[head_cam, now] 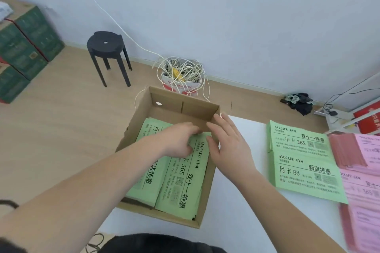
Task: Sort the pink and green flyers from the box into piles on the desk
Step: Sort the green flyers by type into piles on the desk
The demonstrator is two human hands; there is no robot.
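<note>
My left hand (pixel 178 139) curls onto the green flyers (pixel 181 183) in the box (pixel 164 94) at the desk's (pixel 226 222) left edge, fingertips hidden so I can't tell its grip, while my right hand (pixel 229 146) hovers slack-fingered over the box's right wall, bare desk beyond, the pink pile (pixel 366 183) cut off at the frame's right.

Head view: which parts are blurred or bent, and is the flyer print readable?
In the head view, large print on the green flyers in the box and the green pile is readable; the pink piles at the right edge are smeared; the baseboard looks bent.
</note>
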